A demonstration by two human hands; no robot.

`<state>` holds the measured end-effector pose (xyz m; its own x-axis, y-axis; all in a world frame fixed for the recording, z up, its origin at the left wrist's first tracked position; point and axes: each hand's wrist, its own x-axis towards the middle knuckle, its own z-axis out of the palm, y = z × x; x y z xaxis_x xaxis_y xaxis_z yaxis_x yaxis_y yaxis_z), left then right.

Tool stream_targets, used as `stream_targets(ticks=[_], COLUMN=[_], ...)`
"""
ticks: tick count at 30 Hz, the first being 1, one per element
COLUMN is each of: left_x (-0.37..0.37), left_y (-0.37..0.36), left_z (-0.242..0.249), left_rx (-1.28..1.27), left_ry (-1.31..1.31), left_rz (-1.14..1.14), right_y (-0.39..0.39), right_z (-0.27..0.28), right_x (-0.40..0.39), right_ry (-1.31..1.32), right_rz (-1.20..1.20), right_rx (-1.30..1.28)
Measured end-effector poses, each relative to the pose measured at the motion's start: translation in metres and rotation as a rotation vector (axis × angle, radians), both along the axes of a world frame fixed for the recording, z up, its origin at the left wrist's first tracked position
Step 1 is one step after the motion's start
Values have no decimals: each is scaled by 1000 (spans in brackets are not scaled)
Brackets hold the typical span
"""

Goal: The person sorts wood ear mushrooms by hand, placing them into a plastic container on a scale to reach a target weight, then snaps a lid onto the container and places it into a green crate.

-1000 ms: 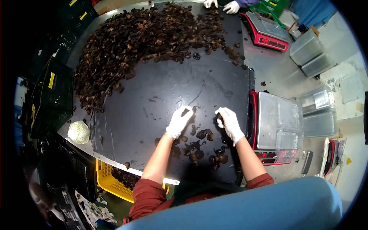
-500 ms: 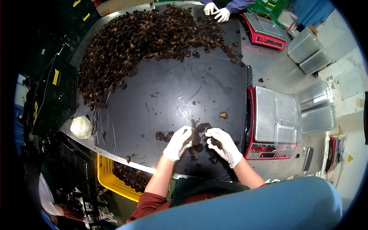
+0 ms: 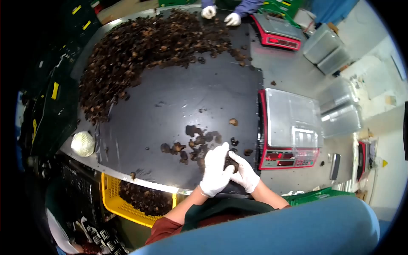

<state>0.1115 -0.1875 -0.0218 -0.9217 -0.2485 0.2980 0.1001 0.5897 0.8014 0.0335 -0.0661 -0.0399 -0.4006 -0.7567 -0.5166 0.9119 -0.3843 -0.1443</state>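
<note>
Holding a dark piece (image 3: pixel 231 164), the hands (image 3: pixel 215 171) obscure its direction and long axis.

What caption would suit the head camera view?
White-gloved left hand and right hand close together beside scattered dark pieces on a black tabletop, a heap beyond, a scale alongside.

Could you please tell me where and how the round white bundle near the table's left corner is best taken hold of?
I would grip the round white bundle by its opposite sides, coming from above with the left hand spread: it looks rounded, shows no handle, and its top is uncovered.
</note>
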Motion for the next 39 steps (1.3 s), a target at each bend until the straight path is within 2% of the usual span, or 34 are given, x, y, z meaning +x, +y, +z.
stream_targets(ticks=[2,3,5,7,9,11,13,14,17,18,19,21,23,25,29,31,35,36,37,38,39], left_x=[-2,-2,-1,5,17,30,40,43,44,43,39,36,35,34,39,43,45,44,45,40,36], left_y=[-2,-7,-22,-36,-56,-70,-82,-83,-75,-68,-60,-43,-35,-43,-77,-90,-100,-105,-107,-104,-102], left_z=[4,8,-3,-7,-22,-38,-42,-40,-40,-41,-39,-45,-60,-69,-77,-80,-66,-62,-55,-53,-52], left_rx=[98,75,63,81,21,69,-57,-200,-417,-448,-499,-542,-605,-621,-629,-463,-140,54,277,471,664], left_ry=[92,103,68,44,27,6,-9,-29,5,6,-21,-108,-177,-141,-118,-61,-23,-1,-107,4,119], left_rz=[-3,24,89,183,264,397,457,480,378,299,215,100,67,124,317,382,669,644,628,653,672], right_y=[21,33,64,101,141,175,188,184,162,141,128,96,65,54,32,23,2,-3,-8,-12,-10], right_z=[21,34,68,83,86,71,60,65,78,89,90,86,70,20,-21,-35,-37,-25,-19,-27,-32], right_x=[-12,-23,-43,-68,-101,-128,-141,-138,-125,-111,-104,-76,-50,-31,-9,-9,-8,-11,-13,-18,-23], right_ry=[32,108,343,849,1347,1381,1560,1593,1961,1946,2143,2137,2059,2174,2236,2155,1893,1823,1754,1817,1666], right_rz=[-15,-28,-210,-492,-629,-590,-353,-167,-365,-440,-484,-177,226,508,590,625,533,537,541,304,346], right_rx=[33,-64,16,377,1134,1264,1510,1690,1851,1743,1604,1201,907,904,1098,1009,915,937,959,859,779])
